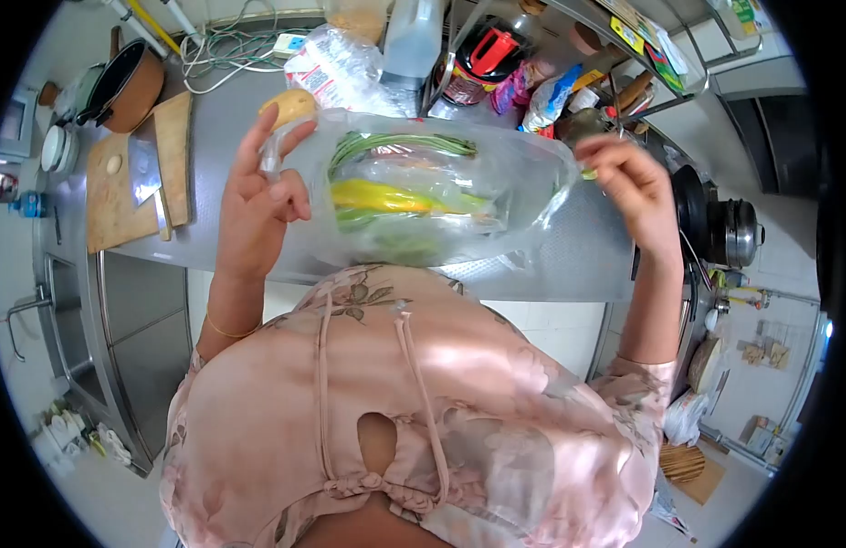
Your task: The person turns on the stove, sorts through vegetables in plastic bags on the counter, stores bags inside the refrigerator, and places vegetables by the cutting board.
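Observation:
A clear plastic bag [523, 173] lies across the steel counter, stretched between my two hands. Inside it show a bundle of long green stalks [404, 142] and a yellow-green vegetable [386, 196]. At the bag's left end is my left hand [267, 187], with two fingers raised apart and the others curled on the plastic. My right hand [628, 183] is at the right end, thumb and fingers pinched together near the bag's edge around a small green bit. A round yellow-brown item [295, 105] sits just behind my left fingertips.
Cutting boards [174, 160] with a cleaver [145, 173] lie at the left, a pot [135, 87] behind them. Bottles, a red-lidded jar [482, 64] and packets [551, 96] stand along the back. A coiled cable [231, 59] lies at the back left.

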Tool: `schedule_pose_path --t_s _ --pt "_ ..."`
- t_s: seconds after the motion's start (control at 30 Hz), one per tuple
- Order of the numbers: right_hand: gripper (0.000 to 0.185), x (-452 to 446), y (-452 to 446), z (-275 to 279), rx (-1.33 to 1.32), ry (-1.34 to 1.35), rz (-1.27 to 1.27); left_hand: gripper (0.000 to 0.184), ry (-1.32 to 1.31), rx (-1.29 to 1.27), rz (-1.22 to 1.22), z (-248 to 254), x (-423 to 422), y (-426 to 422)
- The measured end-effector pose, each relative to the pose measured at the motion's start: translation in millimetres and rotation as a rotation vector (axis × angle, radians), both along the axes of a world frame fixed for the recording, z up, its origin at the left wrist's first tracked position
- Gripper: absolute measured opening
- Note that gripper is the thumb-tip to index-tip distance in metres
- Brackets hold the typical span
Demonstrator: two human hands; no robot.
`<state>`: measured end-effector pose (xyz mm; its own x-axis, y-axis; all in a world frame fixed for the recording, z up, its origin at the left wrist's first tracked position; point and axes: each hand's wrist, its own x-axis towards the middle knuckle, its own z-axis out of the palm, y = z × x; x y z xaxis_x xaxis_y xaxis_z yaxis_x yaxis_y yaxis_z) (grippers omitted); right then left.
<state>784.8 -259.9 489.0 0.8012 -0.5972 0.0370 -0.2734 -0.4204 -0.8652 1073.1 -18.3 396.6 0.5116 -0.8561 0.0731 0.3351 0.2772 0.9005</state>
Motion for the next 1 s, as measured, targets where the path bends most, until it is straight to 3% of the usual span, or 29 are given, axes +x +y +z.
schedule_pose_path --t_s 0.03,0.1,0.13,0.2,0.27,0.37,0.47,0.6,0.7,0.83,0.87,0.97,1.0 --pt "0.019 -4.6 -6.2 -5.4 0.1 -0.18 -0.157 0.072 -0.015 0.014 0.011 1.5 -0.2 0.5" --pt "0.031 -39.6 -27.2 -43.9 -0.071 0.032 -0.306 0.07 -0.03 0.042 0.049 3.0 1.1 2.3" --pt "0.043 -48.6 -19.9 -50.9 -0.302 0.379 -0.247 0.07 -0.027 0.056 0.075 2.3 2.3 3.8" --pt "0.077 -85.4 -18.8 -104.8 -0.309 0.723 -0.002 0.069 -0.004 0.068 0.123 0.2 3.7 7.0" --pt "0.088 -83.7 14.6 -143.4 -0.317 1.117 -0.14 0.068 0.032 0.053 0.167 -2.1 5.5 7.8" --pt "0.085 -90.5 41.6 -223.8 -0.736 1.148 -0.132 0.068 -0.074 0.093 0.146 -4.7 5.6 6.9" --pt "0.08 -66.8 46.4 -255.4 -0.648 0.896 -0.265 0.066 -0.075 0.081 0.133 -2.6 2.7 1.6" --pt "0.074 -56.9 19.8 -289.7 -0.872 0.715 -0.055 0.064 -0.093 0.109 0.128 3.7 -4.2 1.1" --pt "0.075 -56.7 22.5 -244.9 -0.806 0.764 0.264 0.062 -0.095 0.099 0.139 5.0 -8.1 4.8" --pt "0.075 -61.9 35.8 -266.1 -0.897 0.749 0.238 0.062 -0.119 0.088 0.172 0.6 -9.3 11.6" --pt "0.076 -59.8 34.0 -273.2 -1.033 0.729 0.229 0.062 -0.125 0.086 0.174 -1.0 -10.4 12.8" --pt "0.083 -47.2 20.2 -248.6 -0.824 0.849 0.239 0.062 -0.121 0.078 0.166 -1.7 -15.5 12.2" --pt "0.091 -45.5 16.9 -248.9 -0.861 0.793 0.193 0.062 -0.153 0.089 0.168 -1.6 -16.3 12.5"
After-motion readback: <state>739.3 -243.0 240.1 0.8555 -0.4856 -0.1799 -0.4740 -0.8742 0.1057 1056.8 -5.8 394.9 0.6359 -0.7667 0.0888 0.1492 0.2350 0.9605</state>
